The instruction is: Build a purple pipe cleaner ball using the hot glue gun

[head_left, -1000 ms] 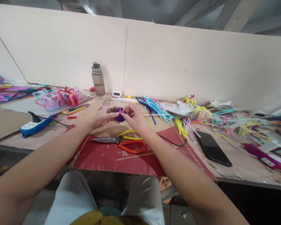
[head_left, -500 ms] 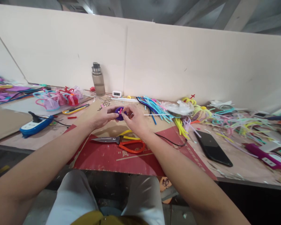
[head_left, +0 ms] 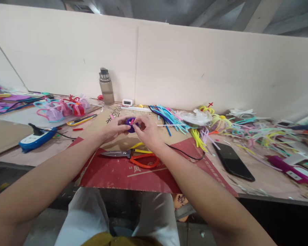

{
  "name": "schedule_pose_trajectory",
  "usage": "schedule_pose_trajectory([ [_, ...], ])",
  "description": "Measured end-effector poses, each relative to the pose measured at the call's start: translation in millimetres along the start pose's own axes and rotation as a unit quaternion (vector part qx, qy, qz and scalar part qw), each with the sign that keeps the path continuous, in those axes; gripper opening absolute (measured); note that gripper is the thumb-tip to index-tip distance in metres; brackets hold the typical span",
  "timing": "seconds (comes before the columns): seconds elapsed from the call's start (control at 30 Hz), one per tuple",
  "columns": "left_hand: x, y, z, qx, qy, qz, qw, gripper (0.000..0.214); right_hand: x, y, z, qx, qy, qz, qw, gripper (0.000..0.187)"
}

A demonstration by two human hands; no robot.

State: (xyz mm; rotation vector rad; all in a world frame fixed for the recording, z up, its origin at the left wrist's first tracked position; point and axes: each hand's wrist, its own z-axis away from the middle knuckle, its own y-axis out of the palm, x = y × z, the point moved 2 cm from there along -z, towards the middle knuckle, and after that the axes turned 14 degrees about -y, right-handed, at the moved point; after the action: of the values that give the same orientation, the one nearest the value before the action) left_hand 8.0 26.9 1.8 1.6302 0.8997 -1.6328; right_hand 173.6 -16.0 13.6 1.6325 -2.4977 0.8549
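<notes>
Between my two hands is a small round purple coiled piece with a pink strip at its middle. My left hand grips it from the left, thumb and fingers closed on its edge. On the other side my right hand pinches at the pink part; its fingertips partly hide the piece. Below the hands, scissors with one yellow and one orange handle lie on a red printed cardboard sheet, blades pointing left. My right forearm partly covers the cardboard.
A bottle stands against the white partition. Left are pink and red woven baskets, a utility knife and a blue power strip. Right are blue strips, yellow strips, a phone and a purple power strip.
The view has shifted slightly. Both hands stay at the purple piece, and my right fingertips have moved a little across its front.
</notes>
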Motion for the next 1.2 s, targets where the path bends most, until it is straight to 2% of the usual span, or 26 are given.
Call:
schedule_pose_trajectory([
  [0.2,-0.8,-0.1,1.0,-0.01,-0.007,-0.013,1.0,0.051,2.2,-0.7,0.2,0.007,-0.013,0.013,1.0,0.006],
  [0.33,-2.6,3.2,1.7,-0.007,0.001,0.031,0.999,0.048,2.5,-0.2,0.5,0.0,-0.023,0.016,1.0,0.006],
  [0.57,-1.8,9.6,2.4,-0.021,-0.023,0.111,0.993,0.038,3.6,1.1,-0.6,-0.006,-0.018,0.015,1.0,0.003],
  [1.0,-6.1,13.2,4.5,-0.024,-0.009,0.139,0.99,0.032,5.7,0.5,-2.4,-0.025,-0.031,0.022,0.999,0.005],
  [1.2,-6.5,14.6,5.7,-0.033,-0.007,0.125,0.992,0.032,5.2,1.5,-1.8,-0.016,-0.027,0.027,0.999,0.006],
])
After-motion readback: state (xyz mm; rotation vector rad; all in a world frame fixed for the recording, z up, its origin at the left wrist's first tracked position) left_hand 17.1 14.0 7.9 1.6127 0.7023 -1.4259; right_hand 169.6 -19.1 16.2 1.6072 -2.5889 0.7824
